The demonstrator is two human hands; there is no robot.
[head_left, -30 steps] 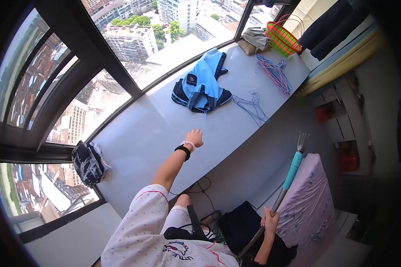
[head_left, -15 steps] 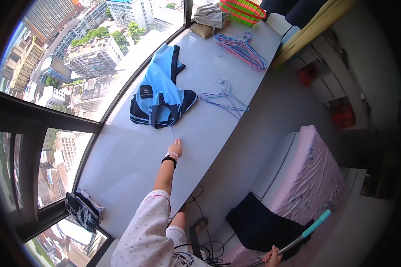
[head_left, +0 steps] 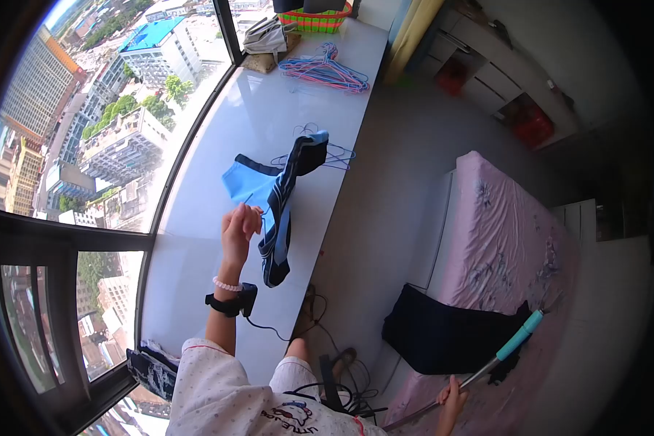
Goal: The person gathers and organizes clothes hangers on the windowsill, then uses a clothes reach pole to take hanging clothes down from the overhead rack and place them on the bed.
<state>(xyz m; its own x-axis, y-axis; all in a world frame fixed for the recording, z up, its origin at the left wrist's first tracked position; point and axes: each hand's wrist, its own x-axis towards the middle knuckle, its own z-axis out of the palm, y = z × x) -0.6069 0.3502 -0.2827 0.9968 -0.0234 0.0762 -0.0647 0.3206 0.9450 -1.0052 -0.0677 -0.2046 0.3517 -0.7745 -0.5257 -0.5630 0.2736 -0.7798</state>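
My left hand point(head_left: 238, 229) is closed round the hook end of a thin hanger, up above the white counter point(head_left: 211, 254). From it hangs a light blue and dark navy shirt point(head_left: 248, 182) with striped edging, seen partly edge-on. Low on the right, my right hand point(head_left: 452, 398) grips a metal pole with a turquoise sleeve point(head_left: 519, 336). Beside and behind the pole, dark cloth point(head_left: 439, 330) is spread over the bed's edge. A few loose hangers point(head_left: 341, 155) lie on the counter, partly hidden behind the shirt.
A pile of pink and blue hangers point(head_left: 325, 73) lies farther along the counter, near a green-and-red basket point(head_left: 314, 22) and a grey bag point(head_left: 266, 38). Folded dark cloth point(head_left: 151, 370) sits by the window. The bed point(head_left: 498, 240) has a pink cover. Cables point(head_left: 327, 330) trail below.
My left hand has lifted the shirt off the counter by its hanger, and the shirt has turned. My right hand still holds the pole. The view has shifted.
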